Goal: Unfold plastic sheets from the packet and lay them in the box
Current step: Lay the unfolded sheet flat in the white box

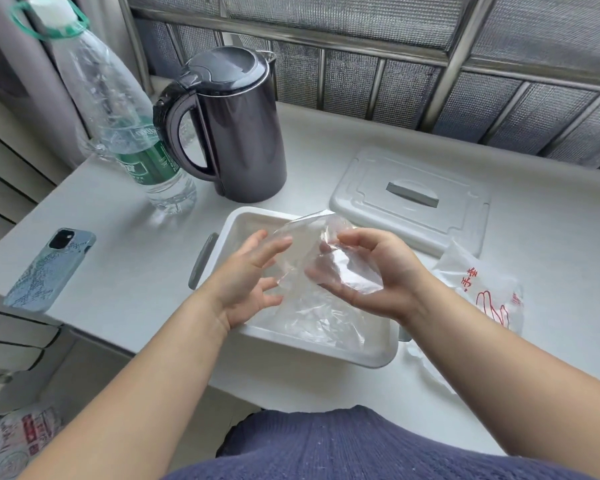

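Tabletop (125, 271), white, under barred window (361, 50) w/ grey mesh behind. Also on it: dark kettle (236, 133), water bottle (129, 133), phone (51, 270) at left; lid (409, 199) set off behind box (371, 358); printed packet (482, 292) at right.

Progress: partway. Crumpled laid sheets (319, 320) in box; count unclear, film too see-through. One plastic sheet (340, 268) above box, approx. half-unfolded. Right hand (378, 275) grip curled round it. Left hand (246, 285) spread at its edge, fingers straight, holding nothing.

Left to do: open flat, lay in, repeat w/ packet stock.
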